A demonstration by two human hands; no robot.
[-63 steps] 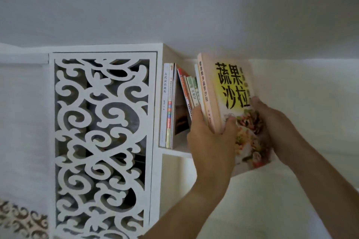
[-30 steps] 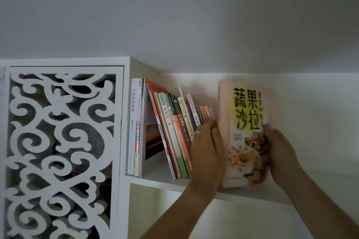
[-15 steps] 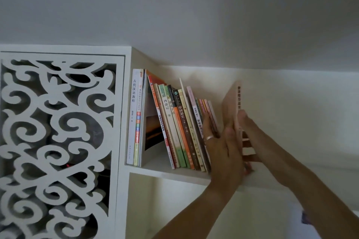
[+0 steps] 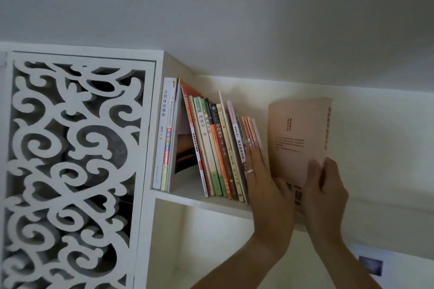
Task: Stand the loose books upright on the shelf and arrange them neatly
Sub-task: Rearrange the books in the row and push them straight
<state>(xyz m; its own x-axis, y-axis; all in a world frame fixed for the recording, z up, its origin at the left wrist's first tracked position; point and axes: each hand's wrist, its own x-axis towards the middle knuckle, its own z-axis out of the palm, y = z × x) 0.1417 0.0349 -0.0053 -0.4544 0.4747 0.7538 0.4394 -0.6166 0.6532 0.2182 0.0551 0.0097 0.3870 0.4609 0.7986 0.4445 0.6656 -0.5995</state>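
Pink book [image 4: 298, 138] is upright on the shelf [image 4: 211, 204], back cover facing cam, just above both hands and apart from the row. Right hand [image 4: 325, 195] grips its lower right edge, fingers curled round the edge, thumb on the cover. Left hand [image 4: 267, 185] is flat, fingers straight, w/ a ring on one finger, pressed against the end of the row of books [image 4: 218, 148] just left of it, thumb touching the pink book's bottom corner. Row leans left twd a couple of upright vols at the shelf's side wall. Further left of the hands: white fretwork panel [image 4: 70, 171]. Below right wrist: small dark pic [image 4: 371, 264] on the wall.
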